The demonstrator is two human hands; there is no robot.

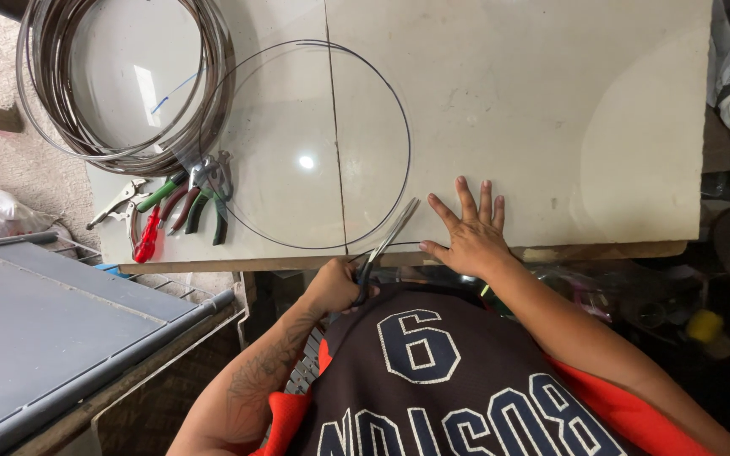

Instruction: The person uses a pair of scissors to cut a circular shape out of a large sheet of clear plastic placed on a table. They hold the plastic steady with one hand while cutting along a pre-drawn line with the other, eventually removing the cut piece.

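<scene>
At the table's near edge, left hand (333,285) grips the handles of scissors (384,246), fingers closed through the loops, blades angled up and away toward the right hand. Right hand (469,234) lies flat, fingers spread, pressing a clear plastic sheet (297,127) marked with a drawn circle. Pliers (181,205) and coiled metal band (120,84) sit well left of the left hand.

Bright daylight, glare spot on table (551,101), dim edges, sharp
</scene>
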